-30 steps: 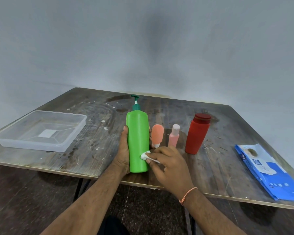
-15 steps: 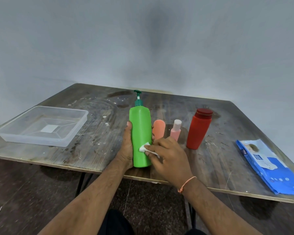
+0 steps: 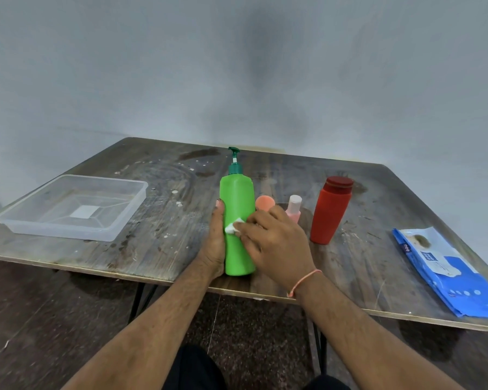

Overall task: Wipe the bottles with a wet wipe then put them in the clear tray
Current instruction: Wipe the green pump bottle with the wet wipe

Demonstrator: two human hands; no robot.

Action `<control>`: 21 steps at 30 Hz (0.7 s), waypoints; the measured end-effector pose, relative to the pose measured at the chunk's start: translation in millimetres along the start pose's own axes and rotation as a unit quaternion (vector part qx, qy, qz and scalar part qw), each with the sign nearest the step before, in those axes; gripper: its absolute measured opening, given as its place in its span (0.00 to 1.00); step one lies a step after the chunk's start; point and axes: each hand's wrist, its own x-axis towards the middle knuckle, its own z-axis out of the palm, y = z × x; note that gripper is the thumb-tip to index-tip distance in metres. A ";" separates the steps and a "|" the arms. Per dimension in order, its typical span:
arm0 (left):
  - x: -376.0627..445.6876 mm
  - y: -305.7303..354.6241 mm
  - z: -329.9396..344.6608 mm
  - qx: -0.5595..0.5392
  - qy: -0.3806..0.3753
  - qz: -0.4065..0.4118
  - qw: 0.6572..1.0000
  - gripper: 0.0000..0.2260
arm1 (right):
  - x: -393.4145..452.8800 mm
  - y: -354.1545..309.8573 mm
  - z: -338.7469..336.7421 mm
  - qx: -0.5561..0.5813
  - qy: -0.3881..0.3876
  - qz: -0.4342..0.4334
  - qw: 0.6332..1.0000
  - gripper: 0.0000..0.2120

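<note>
A tall green pump bottle (image 3: 237,198) stands upright near the table's front edge. My left hand (image 3: 215,243) wraps around its left side and back. My right hand (image 3: 271,243) presses a small white wet wipe (image 3: 233,227) against the bottle's front, about mid-height. Just behind my right hand stand a small orange bottle (image 3: 264,203) and a small pink bottle (image 3: 294,207), both partly hidden. A red bottle (image 3: 330,212) with a dark red cap stands to the right. The clear tray (image 3: 124,220) lies at the left with nothing in it.
A blue wet-wipe pack (image 3: 445,274) lies flat near the table's right front corner. The wooden table (image 3: 166,243) is stained and scratched. A grey wall rises behind it; dark floor and table legs show below the front edge.
My right hand has slid the wipe up the green bottle's front and toward its left side. My left hand keeps its hold. The view has tilted slightly.
</note>
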 end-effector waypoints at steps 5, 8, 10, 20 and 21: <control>-3.6 3.0 2.7 0.002 0.012 -0.004 1.000 0.35 | -1.8 -2.6 0.7 0.029 -0.040 -0.003 0.999 0.08; -3.6 4.1 1.3 0.016 -0.002 -0.012 1.000 0.37 | -26.0 -4.7 -3.2 0.040 -0.079 -0.059 0.994 0.08; -2.8 2.6 1.7 0.024 -0.005 -0.007 1.000 0.37 | -42.0 -7.6 -3.3 0.036 -0.100 -0.090 0.990 0.09; -2.6 1.6 -1.9 0.022 -0.001 -0.005 1.000 0.37 | -15.8 -4.0 -1.4 0.030 -0.003 0.033 0.999 0.08; -2.5 1.7 -1.3 0.018 -0.002 -0.005 1.000 0.37 | -15.2 -3.6 -0.2 0.037 0.003 0.044 0.998 0.08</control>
